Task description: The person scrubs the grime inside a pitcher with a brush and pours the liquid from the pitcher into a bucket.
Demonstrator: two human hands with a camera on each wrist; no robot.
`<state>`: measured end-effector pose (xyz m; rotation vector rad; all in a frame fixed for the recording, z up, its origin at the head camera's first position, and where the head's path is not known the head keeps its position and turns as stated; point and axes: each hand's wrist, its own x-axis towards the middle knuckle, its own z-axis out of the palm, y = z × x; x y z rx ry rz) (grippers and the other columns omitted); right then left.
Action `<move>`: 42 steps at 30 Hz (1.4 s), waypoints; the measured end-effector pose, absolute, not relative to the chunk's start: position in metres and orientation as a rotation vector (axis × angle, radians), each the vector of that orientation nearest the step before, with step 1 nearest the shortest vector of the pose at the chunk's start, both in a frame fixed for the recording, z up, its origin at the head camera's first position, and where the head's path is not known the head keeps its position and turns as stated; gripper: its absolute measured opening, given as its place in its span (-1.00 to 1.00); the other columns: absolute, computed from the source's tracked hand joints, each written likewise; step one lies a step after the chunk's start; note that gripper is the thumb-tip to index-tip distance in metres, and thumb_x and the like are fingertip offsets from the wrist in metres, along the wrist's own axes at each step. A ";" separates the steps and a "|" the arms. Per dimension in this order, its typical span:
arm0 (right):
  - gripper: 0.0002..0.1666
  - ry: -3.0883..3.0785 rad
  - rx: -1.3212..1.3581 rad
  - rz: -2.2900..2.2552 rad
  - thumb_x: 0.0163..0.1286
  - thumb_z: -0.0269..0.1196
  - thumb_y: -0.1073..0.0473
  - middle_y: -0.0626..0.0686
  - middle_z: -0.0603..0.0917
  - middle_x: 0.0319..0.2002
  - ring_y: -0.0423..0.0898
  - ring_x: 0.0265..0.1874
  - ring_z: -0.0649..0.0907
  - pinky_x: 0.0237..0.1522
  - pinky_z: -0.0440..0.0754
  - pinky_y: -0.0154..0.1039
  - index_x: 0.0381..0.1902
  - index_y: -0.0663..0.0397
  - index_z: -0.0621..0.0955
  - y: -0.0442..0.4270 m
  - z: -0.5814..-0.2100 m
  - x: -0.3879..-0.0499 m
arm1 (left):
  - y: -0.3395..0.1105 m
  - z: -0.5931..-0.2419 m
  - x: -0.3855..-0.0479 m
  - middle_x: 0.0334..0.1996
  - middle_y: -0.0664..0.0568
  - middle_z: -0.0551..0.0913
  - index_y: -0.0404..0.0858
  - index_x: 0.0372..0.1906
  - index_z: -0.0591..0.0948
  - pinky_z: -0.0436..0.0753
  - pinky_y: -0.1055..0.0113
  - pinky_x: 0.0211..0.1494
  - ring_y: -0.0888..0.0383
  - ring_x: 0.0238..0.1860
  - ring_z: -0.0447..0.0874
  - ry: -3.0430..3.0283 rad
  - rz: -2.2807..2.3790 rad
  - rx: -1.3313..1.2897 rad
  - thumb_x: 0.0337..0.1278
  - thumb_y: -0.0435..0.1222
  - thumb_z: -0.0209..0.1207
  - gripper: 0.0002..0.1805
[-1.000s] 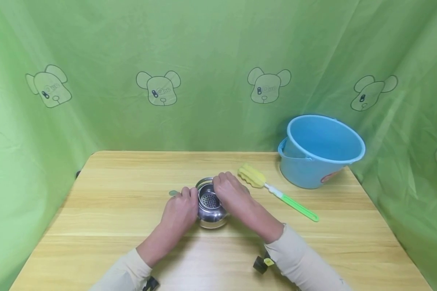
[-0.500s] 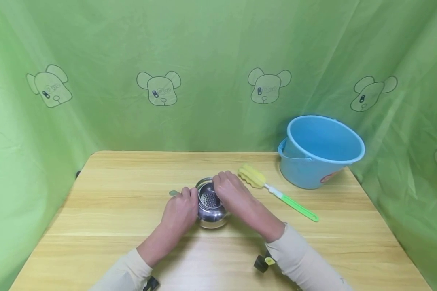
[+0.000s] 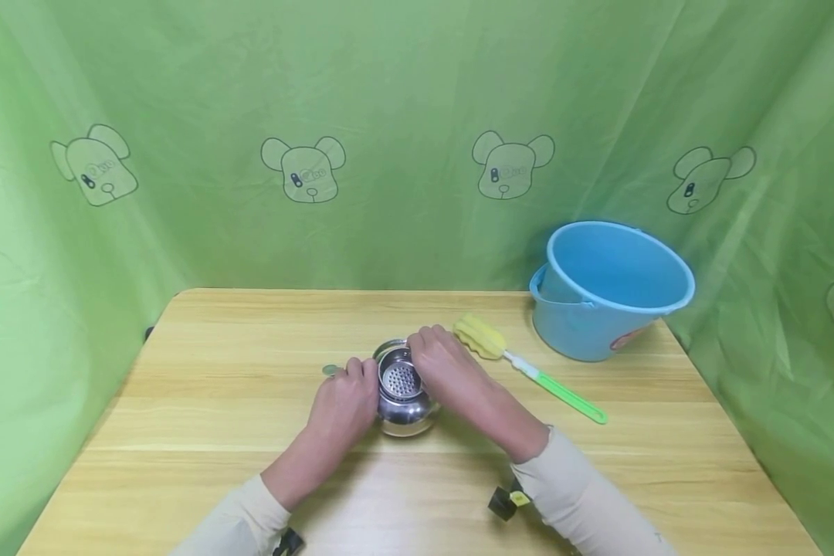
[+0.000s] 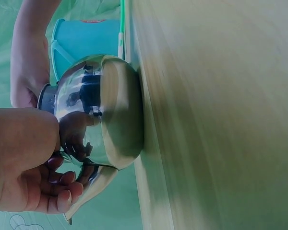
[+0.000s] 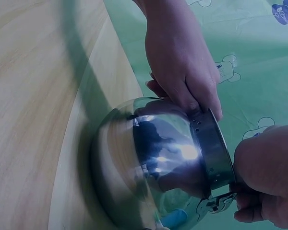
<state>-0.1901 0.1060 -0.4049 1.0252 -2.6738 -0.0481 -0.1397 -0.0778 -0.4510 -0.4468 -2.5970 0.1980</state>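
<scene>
A shiny stainless steel teapot [image 3: 405,418] stands upright on the wooden table. Set in its mouth is a metal tea strainer [image 3: 400,381] with a perforated bottom; the right wrist view shows part of its side above the pot. My left hand [image 3: 340,400] pinches the strainer's rim on the left, its other fingers curled near the spout [image 4: 100,183]. On the far right side my right hand [image 3: 452,374] grips at the rim, close to a metal hinge [image 5: 218,203]; its fingertips are partly hidden. The lid [image 3: 389,344] shows partly behind the mouth.
To the right of the pot lies a sponge bottle brush [image 3: 480,336] with a yellow head and green handle. A blue bucket [image 3: 584,332] stands at the table's back right corner. Green curtain [image 3: 403,85] surrounds the table [image 3: 201,417].
My right hand and forearm have shifted very slightly. The left hand and the teapot stay in place.
</scene>
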 end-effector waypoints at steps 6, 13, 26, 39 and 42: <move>-0.63 -2.709 1.016 -0.007 0.28 0.35 0.45 0.21 0.73 -0.15 0.01 -0.17 0.69 0.00 0.78 -0.21 0.06 0.37 0.64 0.109 -0.403 -0.190 | -0.077 -0.451 -0.139 -0.55 -0.02 0.51 -0.33 -0.25 0.49 0.49 0.46 -0.72 0.20 -0.67 0.42 -2.594 0.203 -0.457 0.30 -0.28 0.20 -0.82; -0.63 -2.727 1.004 0.059 0.28 0.36 0.43 0.19 0.72 -0.13 -0.01 -0.15 0.69 0.01 0.77 -0.22 0.06 0.32 0.65 0.111 -0.398 -0.190 | -0.077 -0.451 -0.140 -0.55 -0.03 0.52 -0.34 -0.25 0.50 0.50 0.45 -0.72 0.19 -0.67 0.44 -2.582 0.211 -0.458 0.31 -0.27 0.21 -0.81; -0.70 -2.734 0.952 0.229 0.31 0.35 0.39 0.14 0.72 -0.18 -0.03 -0.18 0.70 -0.05 0.79 -0.27 0.00 0.31 0.65 0.115 -0.394 -0.192 | -0.077 -0.451 -0.140 -0.55 -0.03 0.50 -0.34 -0.26 0.49 0.51 0.44 -0.72 0.18 -0.66 0.44 -2.600 0.202 -0.453 0.32 -0.28 0.20 -0.81; -0.76 -2.755 0.837 0.463 0.49 0.22 0.27 0.19 0.76 -0.12 0.07 -0.07 0.74 0.01 0.82 -0.12 0.00 0.30 0.68 0.119 -0.388 -0.194 | -0.077 -0.453 -0.140 -0.57 0.00 0.47 -0.32 -0.31 0.47 0.46 0.46 -0.74 0.20 -0.68 0.40 -2.583 0.201 -0.440 0.29 -0.30 0.20 -0.82; -0.75 -2.744 0.822 0.504 0.49 0.21 0.26 0.21 0.76 -0.10 0.09 -0.06 0.74 0.02 0.82 -0.11 0.00 0.32 0.68 0.121 -0.386 -0.193 | -0.077 -0.452 -0.140 -0.58 0.00 0.47 -0.32 -0.31 0.47 0.45 0.46 -0.75 0.20 -0.68 0.40 -2.583 0.212 -0.437 0.28 -0.31 0.20 -0.83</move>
